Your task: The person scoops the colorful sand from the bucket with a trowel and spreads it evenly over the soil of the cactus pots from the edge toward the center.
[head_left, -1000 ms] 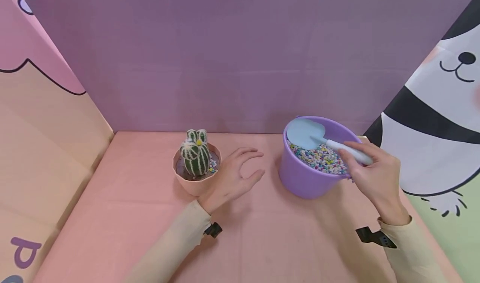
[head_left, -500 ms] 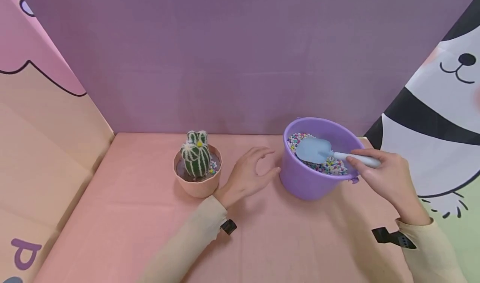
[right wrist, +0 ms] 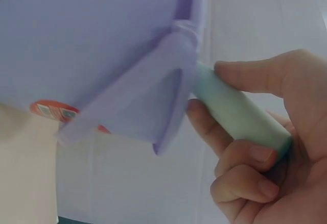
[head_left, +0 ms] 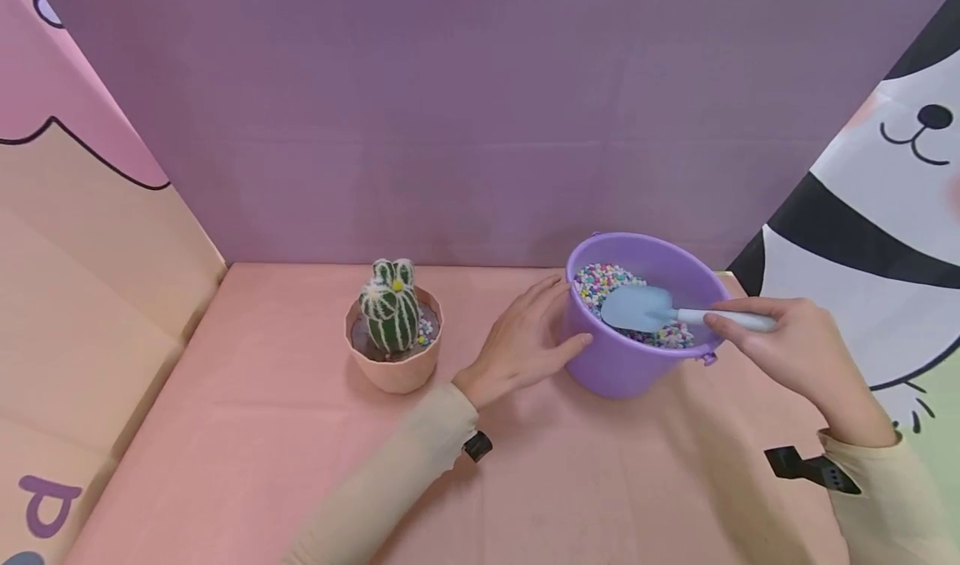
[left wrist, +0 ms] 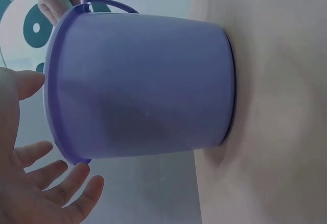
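Cactus pot (head_left: 396, 375) on left of worktop (head_left: 540, 498): few beads (head_left: 425, 332), so maybe just begun | bucket (head_left: 611, 373) on right: lots left | shovel (head_left: 637, 308) inside, right hand (head_left: 798, 352) fingers tight on its handle (head_left: 693, 317) | left hand (head_left: 520, 344) fingers apart by bucket's left side

Right of centre in the head view, a purple bucket (head_left: 618, 372) stands upright, holding small multicoloured beads (head_left: 598, 278). A pale blue trowel (head_left: 637, 308) reaches in, blade leftward, handle crossing the bucket's right rim; whether its blade touches the beads is hard to tell.
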